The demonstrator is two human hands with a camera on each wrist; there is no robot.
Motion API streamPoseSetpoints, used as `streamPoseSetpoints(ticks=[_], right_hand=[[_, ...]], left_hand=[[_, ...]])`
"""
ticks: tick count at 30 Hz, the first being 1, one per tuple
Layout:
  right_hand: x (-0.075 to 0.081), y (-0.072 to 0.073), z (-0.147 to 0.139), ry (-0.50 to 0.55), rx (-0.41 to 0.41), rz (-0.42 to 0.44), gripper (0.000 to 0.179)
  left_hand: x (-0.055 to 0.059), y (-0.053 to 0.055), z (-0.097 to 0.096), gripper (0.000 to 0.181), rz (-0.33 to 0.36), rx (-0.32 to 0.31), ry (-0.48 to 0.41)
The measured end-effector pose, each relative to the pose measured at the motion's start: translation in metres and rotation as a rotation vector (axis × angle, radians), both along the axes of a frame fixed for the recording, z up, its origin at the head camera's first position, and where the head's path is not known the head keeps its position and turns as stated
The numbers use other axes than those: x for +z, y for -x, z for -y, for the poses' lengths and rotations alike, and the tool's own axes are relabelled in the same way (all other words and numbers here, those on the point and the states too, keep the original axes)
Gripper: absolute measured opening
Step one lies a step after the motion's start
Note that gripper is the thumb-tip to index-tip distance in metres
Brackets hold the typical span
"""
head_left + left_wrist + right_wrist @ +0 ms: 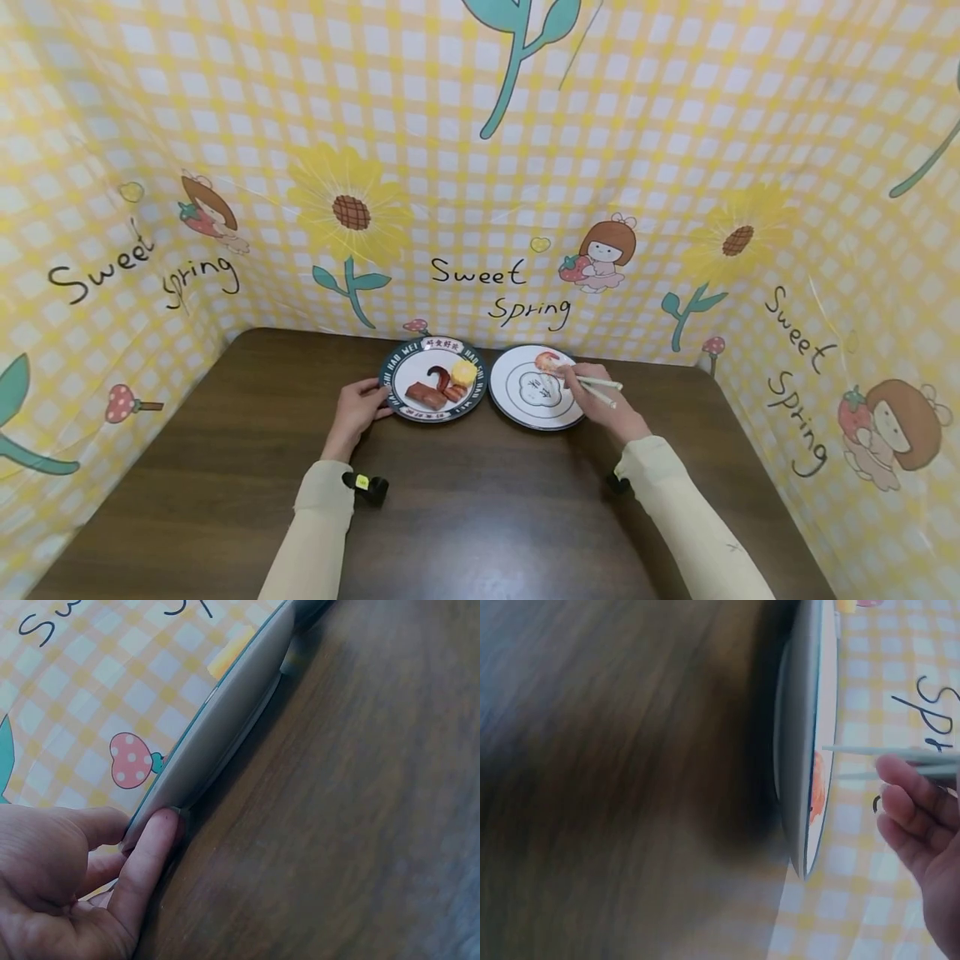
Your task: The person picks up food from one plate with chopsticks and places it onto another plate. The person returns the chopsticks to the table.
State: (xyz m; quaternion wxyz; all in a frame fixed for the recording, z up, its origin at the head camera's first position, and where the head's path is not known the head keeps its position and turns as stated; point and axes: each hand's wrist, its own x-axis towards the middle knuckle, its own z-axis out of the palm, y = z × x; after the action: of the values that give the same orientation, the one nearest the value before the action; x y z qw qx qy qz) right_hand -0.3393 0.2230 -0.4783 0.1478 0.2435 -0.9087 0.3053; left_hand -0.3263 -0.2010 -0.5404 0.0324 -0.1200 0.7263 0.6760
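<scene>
My left hand grips the left rim of a green-edged plate, thumb at the rim and a finger under it in the left wrist view. On this plate lie a reddish-brown slab of meat, a dark red curved tentacle-like piece, a yellow corn-like piece and a small brown piece. My right hand holds a pair of pale chopsticks over the second, white plate. An orange-red shrimp lies on that plate, close to the spread chopstick tips.
Both plates stand side by side near the back edge of a dark brown wooden table. A yellow checked cloth with printed flowers and lettering rises behind and at both sides. Black wrist straps sit on the sleeves.
</scene>
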Motion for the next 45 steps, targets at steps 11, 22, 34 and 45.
streamPoseSetpoints(ticks=[11, 22, 34, 45], right_hand=[[-0.007, 0.023, -0.004, 0.320, -0.278, 0.369, 0.059], [-0.005, 0.027, -0.004, 0.176, -0.174, 0.384, 0.053], [-0.002, 0.017, 0.005, -0.044, 0.072, 0.007, 0.036], [-0.001, 0.005, 0.011, -0.167, 0.071, 0.043, 0.037]], left_hand=[[0.002, -0.002, 0.000, 0.055, -0.001, 0.002, 0.003], [0.001, -0.001, -0.002, 0.055, -0.017, -0.002, -0.003], [0.001, -0.001, -0.002, 0.055, -0.012, 0.004, -0.002], [0.000, -0.001, -0.002, 0.055, 0.006, 0.009, 0.002]])
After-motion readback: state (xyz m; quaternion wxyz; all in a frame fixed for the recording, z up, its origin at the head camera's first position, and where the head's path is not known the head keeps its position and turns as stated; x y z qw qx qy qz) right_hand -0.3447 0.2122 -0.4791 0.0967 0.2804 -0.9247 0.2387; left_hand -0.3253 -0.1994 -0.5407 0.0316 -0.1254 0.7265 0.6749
